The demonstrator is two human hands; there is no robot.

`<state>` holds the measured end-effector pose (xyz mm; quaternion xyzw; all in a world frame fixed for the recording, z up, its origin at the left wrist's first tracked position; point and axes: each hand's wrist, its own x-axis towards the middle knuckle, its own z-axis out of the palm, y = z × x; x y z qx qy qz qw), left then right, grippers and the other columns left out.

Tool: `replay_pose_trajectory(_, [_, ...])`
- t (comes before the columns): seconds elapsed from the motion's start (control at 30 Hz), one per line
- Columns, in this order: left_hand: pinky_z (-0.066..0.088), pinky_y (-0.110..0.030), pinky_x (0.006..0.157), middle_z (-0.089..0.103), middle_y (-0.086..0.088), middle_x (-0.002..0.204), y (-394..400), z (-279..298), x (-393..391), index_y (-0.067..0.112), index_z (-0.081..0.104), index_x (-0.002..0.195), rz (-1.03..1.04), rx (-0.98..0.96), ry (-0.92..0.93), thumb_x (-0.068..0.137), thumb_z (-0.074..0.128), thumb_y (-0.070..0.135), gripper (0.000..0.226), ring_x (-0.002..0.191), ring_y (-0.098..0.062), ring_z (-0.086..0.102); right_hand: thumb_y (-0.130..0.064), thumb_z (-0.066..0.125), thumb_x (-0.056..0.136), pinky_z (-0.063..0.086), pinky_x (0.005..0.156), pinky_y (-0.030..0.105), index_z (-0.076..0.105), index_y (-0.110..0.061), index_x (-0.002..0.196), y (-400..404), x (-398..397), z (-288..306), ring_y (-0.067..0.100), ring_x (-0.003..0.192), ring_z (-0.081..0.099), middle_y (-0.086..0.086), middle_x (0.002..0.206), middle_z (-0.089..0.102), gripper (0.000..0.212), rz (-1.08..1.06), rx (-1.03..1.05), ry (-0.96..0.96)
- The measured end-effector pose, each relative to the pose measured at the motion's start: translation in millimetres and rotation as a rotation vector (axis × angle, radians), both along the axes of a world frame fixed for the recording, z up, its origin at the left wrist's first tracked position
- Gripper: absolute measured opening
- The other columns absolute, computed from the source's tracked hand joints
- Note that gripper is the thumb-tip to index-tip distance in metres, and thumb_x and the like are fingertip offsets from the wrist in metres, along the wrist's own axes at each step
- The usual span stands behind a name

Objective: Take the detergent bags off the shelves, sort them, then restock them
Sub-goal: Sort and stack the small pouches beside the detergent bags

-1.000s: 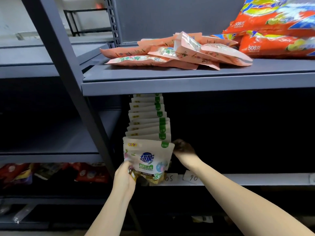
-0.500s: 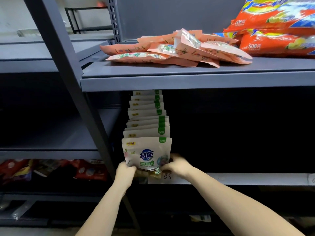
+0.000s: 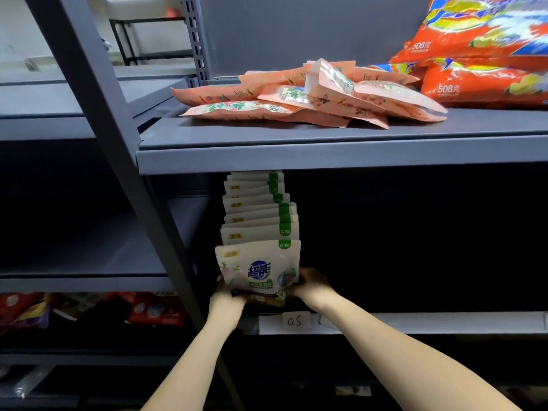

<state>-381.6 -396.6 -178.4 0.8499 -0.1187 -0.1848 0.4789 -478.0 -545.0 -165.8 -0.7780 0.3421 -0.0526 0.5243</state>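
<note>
Your right hand (image 3: pixel 310 287) has joined your left hand (image 3: pixel 226 295) gripping the front white stand-up detergent pouch (image 3: pixel 258 269); square it to the row.

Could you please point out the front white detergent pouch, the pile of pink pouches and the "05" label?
front white detergent pouch (image 3: pixel 258 269), head view, blue logo.
pile of pink pouches (image 3: pixel 311 97), head view, middle of heap.
"05" label (image 3: pixel 295 321), head view, handwritten digits.

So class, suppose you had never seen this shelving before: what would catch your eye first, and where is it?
Probably the bright orange bags stacked at the upper shelf's right end, beside a loose heap of pink pouches lying flat. Below, a neat row of white pouches stands upright, running back into the dark shelf. The left hand and right hand hold the front white pouch by its lower corners, just above a label reading 05.
</note>
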Motion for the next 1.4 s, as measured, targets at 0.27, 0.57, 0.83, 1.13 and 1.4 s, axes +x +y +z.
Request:
replay_pose_trajectory(0.27, [0.036, -0.022, 0.080, 0.046, -0.011, 0.130, -10.0, 5.4, 6.8, 0.006, 0.038, 0.136, 0.019, 0.026, 0.042, 0.077, 0.073, 0.005, 0.069, 0.117, -0.030, 0.050, -0.012, 0.073, 0.078, 0.050, 0.095, 0.032, 0.060, -0.014, 0.122, -1.9, 5.9, -6.6, 0.021, 0.108, 0.061, 0.005, 0.121, 0.065, 0.046, -0.022, 0.002, 0.030])
replay_pose_trajectory(0.57, [0.045, -0.033, 0.091, 0.053, -0.014, 0.131, 1.8, 18.9, -5.4, 0.005, 0.030, 0.142, 0.111, -0.072, 0.108, 0.084, 0.064, 0.005, 0.067, 0.119, -0.032, 0.052, -0.015, 0.072, 0.082, 0.050, 0.097, 0.033, 0.056, -0.016, 0.128, -1.9, -7.7, 5.7, 0.021, 0.112, 0.060, 0.005, 0.127, 0.061, 0.049, 0.038, -0.070, 0.004])
replay_pose_trajectory(0.83, [0.042, -0.030, 0.078, 0.055, -0.018, 0.125, 13.8, 55.9, -32.5, 0.003, 0.039, 0.128, 0.128, 0.187, -0.009, 0.086, 0.065, 0.028, 0.055, 0.111, -0.035, 0.055, -0.026, 0.064, 0.089, 0.046, 0.089, 0.027, 0.053, -0.012, 0.123, -9.1, -34.5, 36.1, 0.020, 0.109, 0.056, 0.006, 0.123, 0.059, 0.039, 0.140, -0.301, 0.121])
replay_pose_trajectory(1.13, [0.049, -0.030, 0.078, 0.060, 0.008, 0.090, 17.9, 101.5, -82.7, 0.024, 0.052, 0.095, -0.142, 0.438, -0.299, 0.090, 0.050, 0.040, 0.017, 0.086, -0.015, 0.058, -0.041, 0.054, 0.087, 0.045, 0.099, 0.032, 0.044, -0.021, 0.139, -20.4, -87.3, 96.1, 0.020, 0.122, 0.051, 0.003, 0.136, 0.053, 0.056, 0.315, -0.616, 0.220])
replay_pose_trajectory(1.4, [0.051, -0.027, 0.074, 0.062, 0.017, 0.088, 23.6, 192.0, -128.3, 0.035, 0.055, 0.092, -0.389, 0.388, -0.556, 0.089, 0.048, 0.054, 0.020, 0.082, -0.003, 0.059, -0.051, 0.055, 0.087, 0.044, 0.098, 0.030, 0.048, -0.035, 0.132, -22.2, -156.9, 186.2, 0.009, 0.119, 0.051, -0.011, 0.136, 0.051, 0.048, 0.443, -0.733, 0.026])
